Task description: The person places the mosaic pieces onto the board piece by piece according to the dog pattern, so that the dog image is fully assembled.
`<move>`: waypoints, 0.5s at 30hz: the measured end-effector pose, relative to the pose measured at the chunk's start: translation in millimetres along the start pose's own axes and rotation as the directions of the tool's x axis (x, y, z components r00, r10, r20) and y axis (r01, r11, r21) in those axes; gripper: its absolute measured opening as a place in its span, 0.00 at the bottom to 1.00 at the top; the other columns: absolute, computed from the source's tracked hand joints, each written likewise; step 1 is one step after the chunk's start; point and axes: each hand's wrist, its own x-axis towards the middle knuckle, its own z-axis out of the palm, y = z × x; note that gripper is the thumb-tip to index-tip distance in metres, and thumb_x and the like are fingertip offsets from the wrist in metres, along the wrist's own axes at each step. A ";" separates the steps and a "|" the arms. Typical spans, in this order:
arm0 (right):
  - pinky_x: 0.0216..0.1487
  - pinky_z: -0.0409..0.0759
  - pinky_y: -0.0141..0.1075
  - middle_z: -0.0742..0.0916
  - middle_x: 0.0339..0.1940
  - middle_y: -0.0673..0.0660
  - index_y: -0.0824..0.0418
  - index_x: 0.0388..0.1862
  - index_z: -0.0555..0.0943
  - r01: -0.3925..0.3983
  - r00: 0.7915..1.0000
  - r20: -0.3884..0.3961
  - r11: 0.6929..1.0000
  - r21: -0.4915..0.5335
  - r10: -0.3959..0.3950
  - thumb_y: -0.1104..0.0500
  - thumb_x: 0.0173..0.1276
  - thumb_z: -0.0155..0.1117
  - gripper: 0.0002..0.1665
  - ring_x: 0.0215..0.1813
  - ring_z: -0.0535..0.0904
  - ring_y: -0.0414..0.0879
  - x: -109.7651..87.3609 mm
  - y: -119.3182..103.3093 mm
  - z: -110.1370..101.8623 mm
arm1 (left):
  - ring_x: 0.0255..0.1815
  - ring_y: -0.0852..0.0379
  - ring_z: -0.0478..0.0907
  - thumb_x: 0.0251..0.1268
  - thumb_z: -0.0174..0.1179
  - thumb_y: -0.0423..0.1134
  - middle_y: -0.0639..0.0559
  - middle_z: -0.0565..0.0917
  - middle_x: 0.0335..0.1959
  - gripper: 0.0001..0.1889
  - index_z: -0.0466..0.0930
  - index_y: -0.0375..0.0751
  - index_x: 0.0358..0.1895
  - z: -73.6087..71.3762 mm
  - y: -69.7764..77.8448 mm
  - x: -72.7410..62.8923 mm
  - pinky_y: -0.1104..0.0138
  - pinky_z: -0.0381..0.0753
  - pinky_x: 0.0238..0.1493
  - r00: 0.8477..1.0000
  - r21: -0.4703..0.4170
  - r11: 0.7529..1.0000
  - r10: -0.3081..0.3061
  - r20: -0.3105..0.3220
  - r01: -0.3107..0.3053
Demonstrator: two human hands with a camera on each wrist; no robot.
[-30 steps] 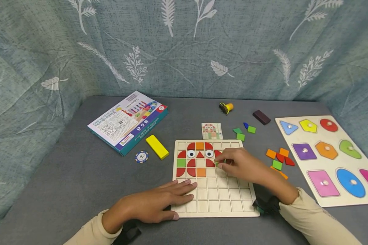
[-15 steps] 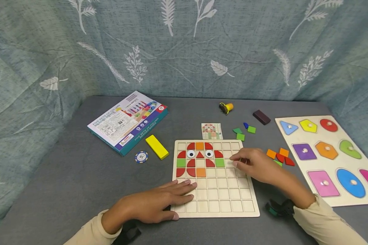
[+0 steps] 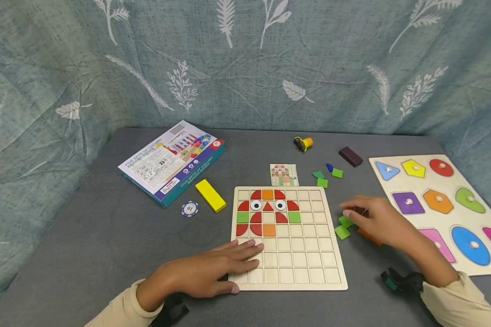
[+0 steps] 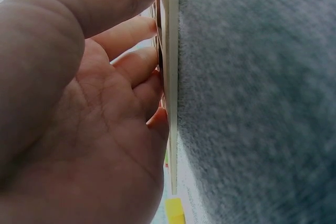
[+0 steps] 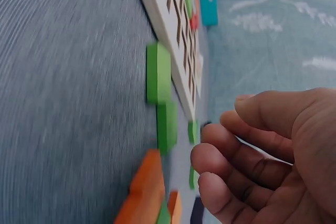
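Grid board (image 3: pixel 298 261) is lying flat on the grey surface (image 3: pixel 106 227) in front of us, and we are resting our left hand (image 3: pixel 210 270) on its lower left part. The fingers are spreading out nearly straight and gripping nothing, with the thumb reaching the near corner; we are guessing that this light weight is serving to stop the board from sliding.

Our right hand (image 3: pixel 378 221) is hovering beyond the board's right edge, over loose green tiles (image 3: pixel 342 232) and orange pieces (image 3: pixel 370 237). Its fingers are bending loosely, its thumb is standing apart, and we are seeing nothing between them. Those loose pieces are lying near the edge, probably for a short reach.

Coloured pattern pieces (image 3: pixel 269 230) are sitting in the upper cells, mostly toward the left, where the ridges are presumably lining them up. A picture card (image 3: pixel 285 180) is lying just past the far edge, seemingly for easy comparing while we are looking down.
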 end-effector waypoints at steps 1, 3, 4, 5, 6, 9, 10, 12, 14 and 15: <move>0.34 0.77 0.35 0.86 0.45 0.56 0.63 0.49 0.85 -0.008 1.000 -0.009 1.000 -0.016 0.008 0.62 0.70 0.63 0.12 0.35 0.76 0.43 -1.2 2.3 -2.1 | 0.78 0.56 0.41 0.69 0.59 0.38 0.56 0.48 0.79 0.31 0.61 0.44 0.74 -0.2 0.1 0.0 0.56 0.44 0.75 1.000 0.000 1.000 -0.001 0.001 0.001; 0.35 0.78 0.36 0.86 0.45 0.58 0.64 0.49 0.85 -0.033 0.999 -0.012 0.999 -0.033 0.033 0.62 0.69 0.63 0.12 0.37 0.76 0.45 -3.4 6.7 -6.9 | 0.78 0.56 0.41 0.69 0.59 0.38 0.56 0.48 0.79 0.32 0.61 0.44 0.74 -0.3 0.4 -0.2 0.57 0.44 0.75 1.000 0.003 1.000 -0.002 0.000 0.002; 0.34 0.78 0.36 0.86 0.45 0.59 0.65 0.49 0.85 -0.048 0.999 -0.014 0.998 -0.040 0.048 0.62 0.69 0.63 0.13 0.36 0.76 0.46 -4.9 9.1 -9.3 | 0.78 0.56 0.41 0.69 0.59 0.39 0.56 0.49 0.79 0.32 0.61 0.44 0.74 -0.3 0.6 -0.3 0.57 0.44 0.75 1.000 0.009 1.000 0.003 -0.002 -0.003; 0.33 0.78 0.36 0.86 0.44 0.59 0.65 0.50 0.85 -0.060 0.998 -0.016 0.997 -0.044 0.059 0.62 0.69 0.63 0.13 0.36 0.76 0.46 -6.6 11.7 -11.6 | 0.78 0.55 0.42 0.69 0.59 0.39 0.55 0.49 0.79 0.31 0.62 0.43 0.74 -0.2 0.7 -0.6 0.57 0.45 0.75 1.000 0.016 1.000 0.008 -0.003 -0.008; 0.32 0.78 0.35 0.86 0.43 0.59 0.66 0.50 0.84 -0.075 0.997 -0.018 0.996 -0.047 0.075 0.62 0.69 0.63 0.13 0.35 0.76 0.46 -8.3 14.3 -14.0 | 0.78 0.55 0.42 0.69 0.59 0.39 0.54 0.49 0.79 0.31 0.62 0.43 0.74 -0.2 0.9 -0.8 0.57 0.45 0.75 1.000 0.021 1.000 0.013 -0.005 -0.013; 0.28 0.76 0.33 0.86 0.39 0.58 0.68 0.49 0.84 -0.095 0.995 -0.037 0.993 -0.066 0.092 0.63 0.68 0.64 0.14 0.32 0.75 0.46 -12.2 22.7 -20.0 | 0.78 0.54 0.43 0.69 0.59 0.39 0.53 0.50 0.78 0.31 0.62 0.42 0.74 -0.4 1.6 -1.3 0.58 0.45 0.75 1.000 0.027 0.999 0.020 -0.010 -0.020; 0.27 0.76 0.32 0.86 0.38 0.56 0.68 0.49 0.84 -0.099 0.994 -0.045 0.992 -0.074 0.096 0.63 0.68 0.64 0.14 0.31 0.75 0.46 -13.1 25.1 -21.5 | 0.78 0.54 0.43 0.69 0.59 0.39 0.53 0.50 0.78 0.31 0.62 0.42 0.74 -0.6 1.8 -1.3 0.58 0.45 0.75 1.000 0.025 0.999 0.019 -0.010 -0.019; 0.28 0.77 0.32 0.86 0.36 0.56 0.69 0.48 0.84 -0.104 0.993 -0.060 0.990 -0.090 0.099 0.65 0.66 0.65 0.13 0.32 0.76 0.46 -14.0 29.3 -24.3 | 0.78 0.55 0.42 0.69 0.59 0.39 0.54 0.50 0.78 0.31 0.62 0.42 0.74 -1.0 2.1 -1.2 0.58 0.44 0.75 1.000 0.016 1.000 0.011 -0.008 -0.011; 0.30 0.78 0.33 0.87 0.36 0.56 0.69 0.48 0.84 -0.115 0.992 -0.068 0.988 -0.098 0.109 0.66 0.65 0.66 0.13 0.33 0.77 0.47 -14.9 32.6 -26.1 | 0.78 0.56 0.42 0.69 0.60 0.39 0.55 0.49 0.78 0.31 0.61 0.43 0.74 -1.1 2.4 -0.9 0.58 0.44 0.75 1.000 0.008 1.000 0.001 -0.005 -0.001; 0.30 0.78 0.34 0.87 0.36 0.56 0.69 0.48 0.84 -0.125 0.991 -0.065 0.987 -0.102 0.119 0.66 0.65 0.66 0.13 0.33 0.77 0.48 -15.0 33.8 -26.8 | 0.78 0.56 0.41 0.69 0.60 0.39 0.55 0.49 0.78 0.32 0.61 0.43 0.74 -1.2 2.6 -0.7 0.58 0.44 0.75 1.000 0.004 1.000 -0.003 -0.003 0.003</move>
